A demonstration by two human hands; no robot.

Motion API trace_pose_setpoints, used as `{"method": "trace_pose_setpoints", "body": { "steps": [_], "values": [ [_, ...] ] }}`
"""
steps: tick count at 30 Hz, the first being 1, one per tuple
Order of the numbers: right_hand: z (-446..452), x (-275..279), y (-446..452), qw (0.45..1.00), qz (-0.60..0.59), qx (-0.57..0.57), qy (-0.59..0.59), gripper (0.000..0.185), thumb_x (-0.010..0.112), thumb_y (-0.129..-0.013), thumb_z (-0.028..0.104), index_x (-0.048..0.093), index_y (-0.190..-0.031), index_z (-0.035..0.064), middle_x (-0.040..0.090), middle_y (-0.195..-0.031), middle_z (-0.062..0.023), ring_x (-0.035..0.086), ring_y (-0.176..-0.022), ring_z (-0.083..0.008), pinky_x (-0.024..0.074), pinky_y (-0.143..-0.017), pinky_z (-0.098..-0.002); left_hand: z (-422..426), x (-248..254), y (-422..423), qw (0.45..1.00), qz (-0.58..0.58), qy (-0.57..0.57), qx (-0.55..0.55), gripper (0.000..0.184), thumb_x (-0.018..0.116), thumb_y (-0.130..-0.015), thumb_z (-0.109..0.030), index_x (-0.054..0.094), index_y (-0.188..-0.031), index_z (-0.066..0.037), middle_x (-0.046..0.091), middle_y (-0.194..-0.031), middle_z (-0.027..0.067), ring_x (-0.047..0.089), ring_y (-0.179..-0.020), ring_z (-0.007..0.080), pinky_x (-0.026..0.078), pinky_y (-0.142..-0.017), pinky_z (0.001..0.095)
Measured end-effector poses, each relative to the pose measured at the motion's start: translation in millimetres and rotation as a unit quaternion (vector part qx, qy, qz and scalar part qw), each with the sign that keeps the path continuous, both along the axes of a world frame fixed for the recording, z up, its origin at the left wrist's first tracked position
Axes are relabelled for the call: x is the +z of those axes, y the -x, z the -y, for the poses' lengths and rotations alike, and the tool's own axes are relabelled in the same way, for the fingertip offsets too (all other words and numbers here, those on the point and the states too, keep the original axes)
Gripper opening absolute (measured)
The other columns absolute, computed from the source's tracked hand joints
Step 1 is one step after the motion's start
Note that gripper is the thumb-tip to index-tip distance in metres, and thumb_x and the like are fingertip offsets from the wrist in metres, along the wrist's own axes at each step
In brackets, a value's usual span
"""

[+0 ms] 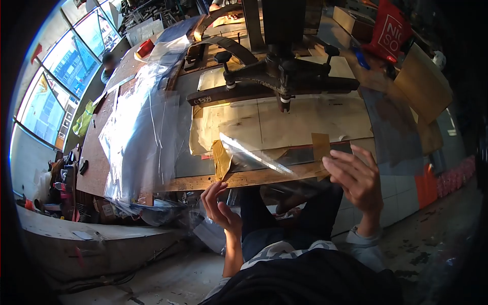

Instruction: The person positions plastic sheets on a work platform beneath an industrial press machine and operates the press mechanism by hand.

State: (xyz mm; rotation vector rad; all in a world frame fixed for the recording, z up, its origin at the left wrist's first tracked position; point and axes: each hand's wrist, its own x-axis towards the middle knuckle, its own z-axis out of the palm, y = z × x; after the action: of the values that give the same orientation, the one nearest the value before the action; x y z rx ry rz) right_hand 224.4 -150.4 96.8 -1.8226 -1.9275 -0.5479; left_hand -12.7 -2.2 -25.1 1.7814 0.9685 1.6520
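A clear plastic sheet (260,158) with a bright streak of glare stretches between my two hands, in front of the press. My left hand (222,209) is closed at the fingertips on the lower end of a crumpled yellow-brown piece of tape or film (221,156) at the sheet's left side. On the right, a flat yellow-brown piece (320,146) lies beside the fingertips of my right hand (358,179). Those fingertips are pinched at the sheet's edge, while the other fingers stick out. The exact grip on the right is hard to see.
A dark metal press arm (277,84) with knobs spans a cardboard-covered bed (305,119). Loose clear sheets (140,127) cover the table's left side. A red bag (389,33) and a cardboard sheet (423,84) stand at right. The wooden table edge (244,178) runs before me.
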Motion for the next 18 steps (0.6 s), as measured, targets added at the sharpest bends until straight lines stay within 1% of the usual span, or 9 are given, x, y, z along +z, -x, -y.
{"method": "trace_pose_setpoints", "body": {
  "steps": [1, 4, 5, 6, 8, 11, 14, 15, 18],
  "values": [
    [10, 6, 6, 0.999, -0.007, 0.003, 0.034, 0.027, 0.071, -0.080, 0.019, 0.069, -0.106, 0.0110, 0.071, -0.105, -0.0010, 0.064, -0.104, -0.0168, 0.0449, -0.094, -0.0411, -2, -3, 1, 0.997, 0.019, 0.058, -0.050, 0.049, 0.033, -0.102, -0.041, 0.058, -0.114, -0.001, 0.061, -0.102, 0.0175, 0.066, -0.083, 0.0226, 0.053, -0.071, 0.0293],
    [36, -1, 24, 0.985, -0.066, 0.062, 0.144, 0.031, 0.072, -0.081, 0.027, 0.069, -0.108, 0.0119, 0.070, -0.107, -0.0015, 0.063, -0.107, -0.0174, 0.0433, -0.096, -0.0421, 4, 2, 13, 0.954, -0.023, 0.264, -0.142, 0.045, 0.036, -0.102, -0.037, 0.052, -0.119, 0.001, 0.064, -0.095, 0.0147, 0.068, -0.077, 0.0197, 0.053, -0.072, 0.0307],
    [44, -8, 29, 0.979, -0.077, 0.077, 0.175, 0.033, 0.071, -0.081, 0.030, 0.069, -0.108, 0.0121, 0.069, -0.108, -0.0020, 0.062, -0.108, -0.0176, 0.0427, -0.097, -0.0424, 6, 8, 15, 0.944, -0.111, 0.282, -0.133, 0.040, 0.041, -0.102, -0.031, 0.045, -0.126, 0.001, 0.065, -0.087, 0.0122, 0.068, -0.074, 0.0185, 0.053, -0.070, 0.0296],
    [49, -19, 33, 0.970, -0.088, 0.093, 0.205, 0.035, 0.071, -0.081, 0.033, 0.069, -0.109, 0.0123, 0.069, -0.109, -0.0024, 0.062, -0.109, -0.0179, 0.0422, -0.098, -0.0426, 7, 8, 16, 0.931, -0.110, 0.305, -0.165, 0.037, 0.049, -0.099, -0.020, 0.040, -0.130, -0.001, 0.066, -0.086, 0.0127, 0.067, -0.073, 0.0163, 0.054, -0.067, 0.0281],
    [55, -34, 37, 0.953, -0.124, 0.112, 0.253, 0.038, 0.070, -0.081, 0.038, 0.069, -0.110, 0.0123, 0.068, -0.112, -0.0032, 0.061, -0.110, -0.0186, 0.0412, -0.099, -0.0431, 15, 14, 16, 0.896, -0.017, 0.390, -0.213, 0.047, 0.058, -0.094, -0.010, 0.035, -0.134, -0.002, 0.065, -0.083, 0.0121, 0.067, -0.070, 0.0140, 0.055, -0.061, 0.0267],
    [55, -42, 35, 0.935, -0.194, 0.129, 0.267, 0.040, 0.072, -0.080, 0.040, 0.069, -0.106, 0.0103, 0.067, -0.110, -0.0049, 0.062, -0.107, -0.0225, 0.0428, -0.096, -0.0433, 14, 15, 21, 0.889, -0.084, 0.403, -0.200, 0.055, 0.064, -0.089, -0.003, 0.033, -0.135, -0.003, 0.066, -0.079, 0.0105, 0.067, -0.067, 0.0135, 0.055, -0.056, 0.0267],
    [59, -58, 17, 0.936, -0.293, -0.003, 0.197, 0.034, 0.074, -0.078, 0.037, 0.067, -0.096, 0.0078, 0.066, -0.102, -0.0070, 0.062, -0.100, -0.0265, 0.0467, -0.087, -0.0410, 10, 13, 24, 0.900, -0.117, 0.369, -0.199, 0.057, 0.065, -0.089, -0.005, 0.034, -0.137, -0.007, 0.069, -0.074, 0.0111, 0.063, -0.049, 0.0132, 0.041, -0.041, 0.0208],
    [58, -59, 17, 0.930, -0.295, -0.135, 0.173, 0.029, 0.075, -0.079, 0.030, 0.063, -0.087, 0.0051, 0.065, -0.096, -0.0103, 0.063, -0.091, -0.0301, 0.0485, -0.079, -0.0394, 10, 16, 23, 0.905, -0.128, 0.356, -0.193, 0.057, 0.064, -0.089, -0.004, 0.033, -0.138, -0.007, 0.070, -0.072, 0.0117, 0.062, -0.048, 0.0134, 0.039, -0.039, 0.0203],
    [61, -98, 2, 0.901, -0.320, -0.256, 0.143, 0.031, 0.069, -0.087, 0.025, 0.058, -0.099, -0.0003, 0.066, -0.092, -0.0135, 0.067, -0.082, -0.0291, 0.0512, -0.067, -0.0365, 10, 20, 22, 0.894, -0.133, 0.376, -0.204, 0.059, 0.064, -0.089, -0.004, 0.032, -0.139, -0.007, 0.070, -0.073, 0.0113, 0.062, -0.047, 0.0129, 0.038, -0.039, 0.0199]
  ]
}}
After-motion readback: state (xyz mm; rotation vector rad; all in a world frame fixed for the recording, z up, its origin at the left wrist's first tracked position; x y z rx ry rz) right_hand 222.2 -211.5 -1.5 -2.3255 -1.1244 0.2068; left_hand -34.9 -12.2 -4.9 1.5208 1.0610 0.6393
